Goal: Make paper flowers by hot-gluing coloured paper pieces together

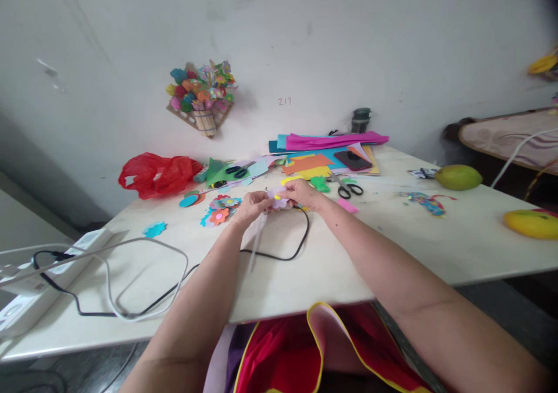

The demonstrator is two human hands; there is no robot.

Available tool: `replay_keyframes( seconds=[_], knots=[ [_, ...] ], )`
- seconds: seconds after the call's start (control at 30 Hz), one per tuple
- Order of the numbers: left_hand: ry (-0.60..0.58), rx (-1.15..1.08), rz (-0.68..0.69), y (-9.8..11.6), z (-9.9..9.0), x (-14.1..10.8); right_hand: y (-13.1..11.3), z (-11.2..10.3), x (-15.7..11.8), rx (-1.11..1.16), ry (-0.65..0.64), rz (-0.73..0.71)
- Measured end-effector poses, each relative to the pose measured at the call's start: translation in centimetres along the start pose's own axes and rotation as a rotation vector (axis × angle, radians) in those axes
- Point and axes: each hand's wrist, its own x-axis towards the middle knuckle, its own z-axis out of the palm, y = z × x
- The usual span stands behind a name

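Holding a lilac paper flower (279, 203) low over the middle of the desk (344, 259), pinching its left side with the left hand (253, 206), grip closing on the petals, and pressing near its yellow centre (278, 197) with the right hand (301, 193), grip likewise clamping on the flower. Showing a translucent stick (254, 246) slanting down just beside the left hand, without making clear whether touching it. Looping a black cord (307, 230) below and to the right of the flower. Keeping a cluster of paper flowers (219, 216) near the left hand, with a blue paper flower (155, 229) lying farther left. Resting black-handled scissors (350, 190) and a green piece (320, 184) beyond the right hand. Spreading orange paper (309, 163) and a phone (353, 160) farther back, and crumpling a red plastic bag (157, 175) at the back left
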Motion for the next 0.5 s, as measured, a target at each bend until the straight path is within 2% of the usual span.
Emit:
replay_keyframes(
  seconds=[0.5],
  knots=[
    [-0.031,-0.128,-0.020,-0.11,0.06,-0.04,-0.10,-0.27,-0.08,-0.037,-0.027,-0.005]
  ],
)
